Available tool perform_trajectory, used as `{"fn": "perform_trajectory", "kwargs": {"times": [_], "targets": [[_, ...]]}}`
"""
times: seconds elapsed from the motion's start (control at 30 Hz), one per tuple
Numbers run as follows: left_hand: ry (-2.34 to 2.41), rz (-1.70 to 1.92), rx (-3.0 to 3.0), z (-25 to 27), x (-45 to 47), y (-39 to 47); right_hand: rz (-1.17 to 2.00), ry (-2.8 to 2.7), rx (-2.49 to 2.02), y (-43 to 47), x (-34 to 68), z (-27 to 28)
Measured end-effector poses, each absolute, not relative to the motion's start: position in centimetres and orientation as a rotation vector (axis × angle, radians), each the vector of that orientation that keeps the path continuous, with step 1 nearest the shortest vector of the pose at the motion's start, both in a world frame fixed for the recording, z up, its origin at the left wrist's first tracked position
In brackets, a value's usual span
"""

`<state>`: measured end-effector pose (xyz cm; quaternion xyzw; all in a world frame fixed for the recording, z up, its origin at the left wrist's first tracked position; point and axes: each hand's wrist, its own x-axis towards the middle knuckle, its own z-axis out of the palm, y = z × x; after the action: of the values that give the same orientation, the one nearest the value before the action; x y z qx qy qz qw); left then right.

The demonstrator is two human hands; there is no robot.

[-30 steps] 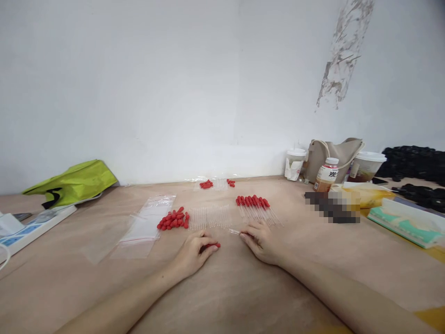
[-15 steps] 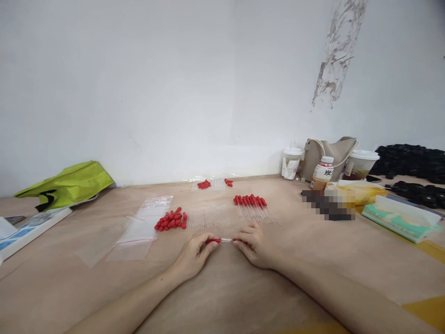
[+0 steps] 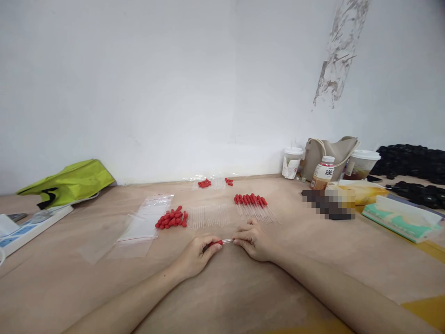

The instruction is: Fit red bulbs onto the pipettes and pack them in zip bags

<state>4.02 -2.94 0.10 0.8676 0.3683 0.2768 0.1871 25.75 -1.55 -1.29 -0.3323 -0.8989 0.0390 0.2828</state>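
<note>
My left hand [image 3: 202,253] is closed around a red rubber bulb [image 3: 220,242], whose narrow end points right. From that end a thin clear dropper tube [image 3: 227,240] runs across to my right hand [image 3: 253,241], which pinches its other end. Tube and bulb meet end to end; how deep the tube sits in the bulb I cannot tell. Beyond my left hand lies a pile of loose red bulbs [image 3: 170,219], with a row of clear tubes [image 3: 207,216] beside it. Past my right hand, several tubes with red bulbs on them [image 3: 252,202] lie side by side.
Flat zip bags [image 3: 142,222] lie to the left, near a power strip [image 3: 38,229] and a yellow-green bag [image 3: 69,181]. A plastic pack with more bulbs [image 3: 204,183] lies by the wall. Rightward stand a bottle [image 3: 323,174], lidded cups [image 3: 292,162] and a tissue pack [image 3: 399,220].
Both hands still hold the bulb and tube end to end. The left hand has shifted slightly right and the tube now slants a little; the piles look unchanged.
</note>
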Motion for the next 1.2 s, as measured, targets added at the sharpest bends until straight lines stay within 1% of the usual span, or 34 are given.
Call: {"fn": "perform_trajectory", "kwargs": {"times": [0.33, 0.4, 0.57, 0.8, 0.97, 1.2], "targets": [[1.085, 0.777, 2.553, -0.2, 3.8, -2.6, -0.16, -2.439, -0.95, -2.3, 25.3, -1.0], [1.085, 0.79, 2.547, -0.2, 3.8, -2.7, -0.128, -2.441, -0.962, -2.5, 25.3, -0.7], [1.01, 0.801, 2.508, 0.1, 3.9, -2.9, 0.081, -2.486, -0.958, -2.2, 25.5, -0.2], [0.986, 0.778, 2.567, -0.2, 4.0, -2.7, -0.117, -2.431, -0.956, -2.8, 25.2, -0.4], [0.964, 0.834, 2.629, -0.6, 3.8, -2.5, -0.017, -2.359, -1.045, -3.4, 24.3, -0.9], [0.93, 0.809, 2.693, -0.6, 3.7, -2.6, 0.106, -2.343, -1.126, -3.2, 23.5, -1.4]]}}
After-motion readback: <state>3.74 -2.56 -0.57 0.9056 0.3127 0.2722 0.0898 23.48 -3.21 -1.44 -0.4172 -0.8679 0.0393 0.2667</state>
